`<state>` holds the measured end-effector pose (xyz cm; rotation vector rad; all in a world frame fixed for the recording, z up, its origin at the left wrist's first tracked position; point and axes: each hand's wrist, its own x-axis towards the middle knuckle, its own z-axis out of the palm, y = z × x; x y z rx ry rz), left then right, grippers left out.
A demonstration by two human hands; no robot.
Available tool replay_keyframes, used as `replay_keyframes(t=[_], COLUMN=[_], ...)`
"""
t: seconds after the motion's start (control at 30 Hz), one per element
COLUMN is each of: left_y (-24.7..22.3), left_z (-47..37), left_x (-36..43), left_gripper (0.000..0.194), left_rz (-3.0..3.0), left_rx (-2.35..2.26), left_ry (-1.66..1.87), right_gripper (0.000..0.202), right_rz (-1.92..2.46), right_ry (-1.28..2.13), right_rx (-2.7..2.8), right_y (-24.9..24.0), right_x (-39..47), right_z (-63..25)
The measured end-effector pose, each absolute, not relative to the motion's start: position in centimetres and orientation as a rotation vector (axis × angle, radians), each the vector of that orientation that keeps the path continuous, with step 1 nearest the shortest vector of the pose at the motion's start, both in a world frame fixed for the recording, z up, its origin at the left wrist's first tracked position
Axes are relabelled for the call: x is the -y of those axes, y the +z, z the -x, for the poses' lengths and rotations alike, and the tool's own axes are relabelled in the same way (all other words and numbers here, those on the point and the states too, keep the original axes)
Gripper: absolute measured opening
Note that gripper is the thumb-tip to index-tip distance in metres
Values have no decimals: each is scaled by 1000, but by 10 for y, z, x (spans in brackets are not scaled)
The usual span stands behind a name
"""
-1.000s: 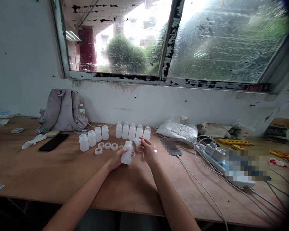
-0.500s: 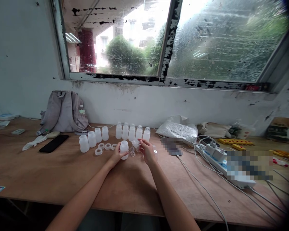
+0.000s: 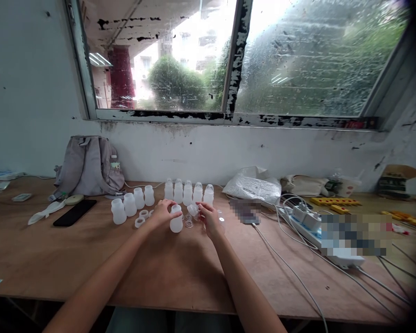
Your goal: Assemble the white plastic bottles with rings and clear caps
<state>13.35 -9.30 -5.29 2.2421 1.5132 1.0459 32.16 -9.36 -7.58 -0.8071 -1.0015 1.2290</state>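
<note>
Bottle (image 3: pixel 176 224) stood upright on worktop (image 3: pixel 180 277). Left hand (image 3: pixel 162 213): fingers partly open, curved about its neck; grip could not be confirmed. Right hand (image 3: pixel 210 219): fingers pinched closed on clear cap (image 3: pixel 193 211), just beside bottle.

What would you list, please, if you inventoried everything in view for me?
Open bottles: five, milky white, four left, one in left hand
Capped bottles: five, whitish, back row
Rings: several, whitish, partly hidden, mid-table
Clear cap: one, right hand
Backpack: one, grey, left rear
Phone: one, black, left
Plastic package: one, silvery, rear
Cloth pouch: one, beige, right rear
Power strip: one, white, right
Cables: several, pale, right
Yellow pieces: several, right
Table: one, brown, foreground
Window: one, grey-framed, above
Small far items: unclear
Left hand: one
Right hand: one
</note>
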Motion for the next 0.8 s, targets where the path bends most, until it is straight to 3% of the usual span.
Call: replay_keyframes(t=[0.17,0.37,0.63,0.8], left_y=[-6,25,-3,-27], left_z=[-111,-85,-84,-84], left_x=[68,27,-15,-27], left_gripper=[41,42,37,32], left_rz=[-2450,-2383,-2341,-2326], left_rx=[-1742,-2037,-2178,-2201], left_ry=[720,655,554,553], right_gripper=[26,18,12,18], right_rz=[843,1019,1072,1177], right_ry=[1159,1066,750,622], right_rx=[1109,1559,1953,2049], right_y=[-79,-91,-106,-109], right_x=[93,98,108,111], right_z=[-318,-300,-282,-280])
